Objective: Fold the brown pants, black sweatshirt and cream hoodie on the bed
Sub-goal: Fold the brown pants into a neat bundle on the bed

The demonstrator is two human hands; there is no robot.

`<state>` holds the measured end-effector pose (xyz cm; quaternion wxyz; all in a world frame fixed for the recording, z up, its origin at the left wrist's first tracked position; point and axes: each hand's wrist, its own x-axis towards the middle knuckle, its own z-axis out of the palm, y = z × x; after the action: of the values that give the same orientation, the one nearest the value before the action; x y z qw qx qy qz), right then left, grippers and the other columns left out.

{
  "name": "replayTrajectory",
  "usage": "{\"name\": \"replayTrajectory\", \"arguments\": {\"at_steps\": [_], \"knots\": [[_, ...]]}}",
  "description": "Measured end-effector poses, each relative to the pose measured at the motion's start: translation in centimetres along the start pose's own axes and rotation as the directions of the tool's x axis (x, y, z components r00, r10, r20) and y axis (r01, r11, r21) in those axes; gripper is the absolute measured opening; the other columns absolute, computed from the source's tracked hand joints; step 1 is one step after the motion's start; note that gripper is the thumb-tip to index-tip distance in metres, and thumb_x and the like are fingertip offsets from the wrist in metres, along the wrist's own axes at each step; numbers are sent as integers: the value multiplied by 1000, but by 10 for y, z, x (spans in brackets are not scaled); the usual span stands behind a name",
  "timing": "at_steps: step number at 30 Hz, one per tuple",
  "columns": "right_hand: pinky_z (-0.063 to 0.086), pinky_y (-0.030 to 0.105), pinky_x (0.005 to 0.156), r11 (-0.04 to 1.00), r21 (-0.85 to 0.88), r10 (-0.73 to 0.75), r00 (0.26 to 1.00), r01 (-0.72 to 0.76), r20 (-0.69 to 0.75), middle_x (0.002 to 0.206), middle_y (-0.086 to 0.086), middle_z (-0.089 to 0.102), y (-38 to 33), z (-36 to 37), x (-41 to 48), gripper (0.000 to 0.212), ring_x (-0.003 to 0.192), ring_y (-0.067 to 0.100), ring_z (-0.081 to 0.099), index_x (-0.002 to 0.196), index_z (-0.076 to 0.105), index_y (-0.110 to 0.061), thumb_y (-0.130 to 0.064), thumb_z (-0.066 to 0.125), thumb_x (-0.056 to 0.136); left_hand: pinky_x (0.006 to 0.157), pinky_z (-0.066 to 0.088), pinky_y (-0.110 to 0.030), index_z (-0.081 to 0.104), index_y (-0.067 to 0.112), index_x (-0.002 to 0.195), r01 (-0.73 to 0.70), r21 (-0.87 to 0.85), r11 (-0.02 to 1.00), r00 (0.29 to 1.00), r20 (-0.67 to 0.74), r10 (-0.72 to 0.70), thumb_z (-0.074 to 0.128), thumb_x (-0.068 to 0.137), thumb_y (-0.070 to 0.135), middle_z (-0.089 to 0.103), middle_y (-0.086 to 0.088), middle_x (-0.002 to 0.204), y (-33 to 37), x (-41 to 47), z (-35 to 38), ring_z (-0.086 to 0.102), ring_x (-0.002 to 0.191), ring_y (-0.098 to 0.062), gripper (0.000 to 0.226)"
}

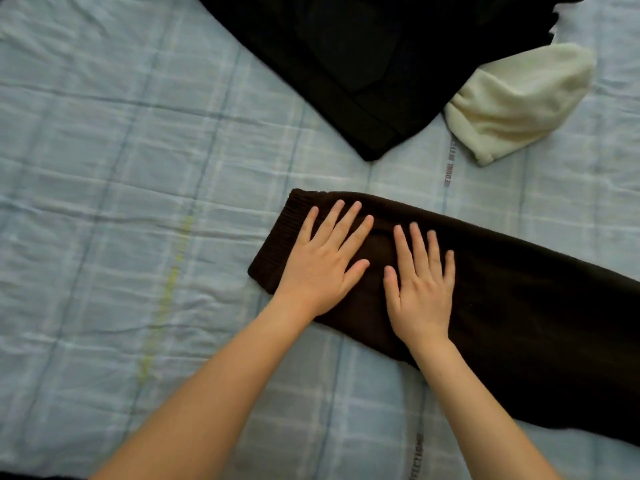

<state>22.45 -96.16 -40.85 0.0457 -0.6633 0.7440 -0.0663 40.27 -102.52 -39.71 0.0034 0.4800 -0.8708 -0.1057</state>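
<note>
The brown pants [519,306] lie folded lengthwise on the bed, their ribbed waistband toward the left and the legs running off the right edge. My left hand [323,261] presses flat on the fabric just beside the waistband, fingers spread. My right hand [420,285] lies flat next to it on the pants, fingers straight. The black sweatshirt [363,64] is spread at the top of the view. A cream hoodie [516,98] part sticks out from under the sweatshirt's right side.
A pale blue checked bedsheet [138,202], wrinkled, covers the whole bed and stretches bare to the left of the pants and in front of them.
</note>
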Motion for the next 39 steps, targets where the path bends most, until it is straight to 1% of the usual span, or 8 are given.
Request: {"name": "replayTrajectory", "arguments": {"at_steps": [5, 7, 10, 16, 28, 31, 35, 39], "knots": [[10, 49, 122, 1000, 10, 0, 1000, 0, -8, 163, 4, 28, 1, 1, 1, 59, 151, 27, 21, 157, 27, -25, -40, 31, 100, 121, 14, -45, 33, 24, 152, -10, -179, 984, 996, -94, -7, 42, 98, 41, 26, -7, 160, -3, -13, -32, 20, 149, -25, 58], [11, 50, 122, 1000, 15, 1, 1000, -1, -4, 162, 4, 29, 2, 2, 0, 59, 151, 27, 21, 157, 27, -24, -40, 31, 100, 116, 25, -36, 49, 15, 142, 183, -428, 885, 914, -258, -314, 53, 93, 30, 44, -11, 148, -8, -40, -42, 38, 138, -28, 51], [9, 49, 123, 1000, 20, 1, 1000, -1, -4, 163, 5, 28, 2, 2, -1, 59, 152, 27, 19, 157, 27, -23, -40, 31, 101, 104, 24, -23, 51, 6, 133, 505, -711, 489, 633, -79, -770, 69, 87, 22, 47, -17, 130, 5, -76, -43, 42, 121, -32, 52], [8, 49, 123, 999, 44, -3, 999, 4, -33, 162, 6, 28, 3, 4, -1, 60, 152, 28, 19, 157, 27, -22, -39, 33, 100, 101, 46, -36, 29, 25, 137, 421, -892, -164, 408, 348, -844, 75, 83, 23, 49, -13, 129, 14, -72, -31, 58, 113, -25, 71], [12, 52, 122, 999, 52, 11, 1000, -10, -18, 161, 7, 31, -1, -2, 3, 60, 150, 30, 23, 156, 31, -20, -37, 35, 98, 110, 41, -38, 31, 55, 141, 141, -983, 117, 754, 30, -656, 74, 81, 27, 44, 19, 147, 22, -77, -25, 44, 136, -9, 79], [11, 50, 123, 956, 286, 46, 995, -71, 92, 161, 3, 32, -5, -37, 11, 58, 151, 25, 19, 155, 33, -24, -31, 46, 99, 104, 42, -19, 37, 45, 139, 79, -988, 136, 751, -30, -660, 74, 79, 8, 47, 21, 142, 33, -70, -48, 45, 134, -5, 79], [31, 11, 103, 782, 619, -26, 997, 67, -76, 127, -8, 51, -8, -119, 18, 47, 120, 12, 48, 142, 51, -30, -37, 49, 96, 107, 42, -25, 39, 36, 140, -30, -977, 209, 808, -147, -571, 75, 77, 2, 48, 15, 140, 64, -58, -95, 46, 133, -12, 80], [46, 17, 86, 596, 800, -59, 997, 70, -44, 111, -15, 55, 16, -191, 17, 50, 102, 9, 58, 145, 45, -37, -41, 50, 95, 102, 48, -29, 30, 36, 144, -103, -967, 231, 886, -195, -421, 72, 79, -6, 47, 5, 143, 126, -33, -138, 51, 131, -16, 88]]}}
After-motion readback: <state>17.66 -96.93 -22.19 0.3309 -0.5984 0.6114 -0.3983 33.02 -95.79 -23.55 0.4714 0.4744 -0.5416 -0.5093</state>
